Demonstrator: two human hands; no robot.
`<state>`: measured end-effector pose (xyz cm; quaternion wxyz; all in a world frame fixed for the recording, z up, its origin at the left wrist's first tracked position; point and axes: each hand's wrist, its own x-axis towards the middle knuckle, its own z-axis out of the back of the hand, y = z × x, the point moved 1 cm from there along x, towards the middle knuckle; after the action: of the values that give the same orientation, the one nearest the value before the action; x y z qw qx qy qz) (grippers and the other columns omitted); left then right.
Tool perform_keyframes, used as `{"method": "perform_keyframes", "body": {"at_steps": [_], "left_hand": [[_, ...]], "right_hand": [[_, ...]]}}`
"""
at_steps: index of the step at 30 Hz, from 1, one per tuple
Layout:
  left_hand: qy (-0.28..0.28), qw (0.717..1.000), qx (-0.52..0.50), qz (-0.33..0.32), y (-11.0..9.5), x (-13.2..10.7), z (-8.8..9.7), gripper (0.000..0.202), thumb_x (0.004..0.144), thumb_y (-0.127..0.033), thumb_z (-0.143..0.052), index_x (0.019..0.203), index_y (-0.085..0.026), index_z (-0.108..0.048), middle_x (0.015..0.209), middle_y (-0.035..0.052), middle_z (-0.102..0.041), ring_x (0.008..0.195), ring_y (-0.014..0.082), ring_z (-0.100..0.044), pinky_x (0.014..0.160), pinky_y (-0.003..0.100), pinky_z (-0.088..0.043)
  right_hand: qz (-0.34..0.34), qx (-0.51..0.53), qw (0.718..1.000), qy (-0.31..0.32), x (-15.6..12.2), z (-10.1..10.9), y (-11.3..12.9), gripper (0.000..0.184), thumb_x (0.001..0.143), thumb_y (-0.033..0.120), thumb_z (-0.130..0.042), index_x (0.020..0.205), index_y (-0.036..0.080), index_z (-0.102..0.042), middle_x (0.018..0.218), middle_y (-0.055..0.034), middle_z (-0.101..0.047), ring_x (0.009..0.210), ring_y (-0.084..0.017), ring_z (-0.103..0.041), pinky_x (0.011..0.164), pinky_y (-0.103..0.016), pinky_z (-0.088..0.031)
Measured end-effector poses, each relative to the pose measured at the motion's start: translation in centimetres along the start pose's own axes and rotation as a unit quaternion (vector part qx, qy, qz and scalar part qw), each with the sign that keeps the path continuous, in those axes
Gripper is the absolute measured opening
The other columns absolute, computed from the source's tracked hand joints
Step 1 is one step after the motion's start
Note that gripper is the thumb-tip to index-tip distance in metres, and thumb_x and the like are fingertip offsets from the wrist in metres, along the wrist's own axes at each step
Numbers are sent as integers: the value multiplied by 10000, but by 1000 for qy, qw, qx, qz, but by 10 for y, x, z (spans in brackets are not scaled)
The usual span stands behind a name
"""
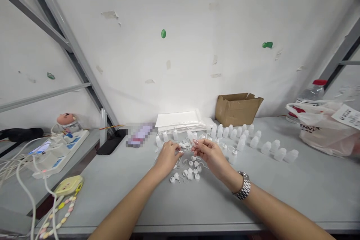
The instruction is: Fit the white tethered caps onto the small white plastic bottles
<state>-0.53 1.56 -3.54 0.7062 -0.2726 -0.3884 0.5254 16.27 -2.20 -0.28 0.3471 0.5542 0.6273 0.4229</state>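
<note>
My right hand [206, 152] pinches a small translucent white squeeze bottle [191, 135], tilted with its upper end to the left. Close by on the left, my left hand [168, 156] has thumb and fingers curled around what looks like a small white cap [181, 152]; its exact shape is hard to make out. Under and between both hands lies a loose heap of white nozzle caps [190, 172], some with thin loops. Several capped bottles [165, 135] stand beyond my left hand. A capped bottle [233, 156] stands just right of my right hand.
Uncapped bottles [254, 141] spread to the right, several standing in rows. Behind them are an open cardboard box [239, 109] and white flat packs [177, 119]. A plastic bag [323, 131] sits far right; a black phone [111, 144] and a power strip [66, 153] lie left.
</note>
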Motion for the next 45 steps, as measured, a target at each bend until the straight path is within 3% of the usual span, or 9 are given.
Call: {"method": "perform_keyframes", "body": {"at_steps": [7,10,12,16,20,26,40,42,45], "left_hand": [[-14,999,-25,29,-12,2,6,97,625,-321,-663,629,-227,-641,720,59,-623,854,270,-513,783,355,-329],[-40,989,-127,66,-22,5,12,195,625,-329,-687,782,-214,-676,811,54,-650,811,222,-544,765,325,-363],[-29,961,-257,102,-29,5,15,304,621,-312,-708,908,-217,-675,894,48,-653,831,191,-550,747,288,-374],[40,848,-502,166,-34,1,13,232,673,-286,-695,877,-177,-681,824,31,-650,790,125,-556,722,234,-376],[67,794,-579,174,-32,-1,10,155,683,-202,-695,829,-158,-670,716,4,-631,689,93,-557,726,232,-404],[62,789,-592,154,-36,-2,11,110,690,-164,-675,796,-148,-651,918,72,-684,930,165,-601,870,287,-411],[26,847,-513,141,-35,-3,10,132,589,-175,-736,635,-168,-613,806,29,-694,901,155,-597,853,281,-372],[30,848,-513,134,-32,-2,9,136,580,-173,-740,632,-172,-614,798,27,-697,908,160,-598,855,285,-370],[38,845,-520,119,-32,-1,9,141,583,-192,-744,639,-179,-615,811,23,-703,944,172,-597,875,296,-365]], "right_hand": [[5,-8,1000,0,0,1,-2,318,617,447,-721,637,155,-599,643,-9,-603,562,-107,-524,605,-276,-428],[8,-23,1000,1,0,1,-4,312,629,446,-712,653,157,-599,652,-12,-606,568,-111,-528,605,-279,-435],[10,-43,999,5,-1,0,-6,304,641,442,-704,669,159,-598,656,-15,-614,569,-114,-537,602,-279,-437],[15,-101,995,19,-3,-4,-9,301,667,446,-681,698,162,-586,643,-10,-630,549,-116,-560,580,-271,-429],[23,-147,989,9,-6,-6,-11,302,671,448,-676,706,169,-564,624,-5,-630,553,-125,-567,577,-273,-429],[58,-197,979,-14,-8,-5,-18,304,668,447,-681,728,189,-533,628,-5,-620,608,-161,-577,559,-277,-418],[159,-318,934,-45,-16,-7,-16,201,740,375,-624,735,190,-543,662,2,-583,634,-150,-537,611,-275,-413],[139,-290,946,-43,-15,-7,-16,225,710,385,-652,712,188,-545,649,4,-579,624,-149,-531,601,-275,-405],[38,-162,986,11,-11,-7,-14,290,679,440,-664,677,171,-554,604,2,-575,563,-132,-519,563,-271,-396]]}}
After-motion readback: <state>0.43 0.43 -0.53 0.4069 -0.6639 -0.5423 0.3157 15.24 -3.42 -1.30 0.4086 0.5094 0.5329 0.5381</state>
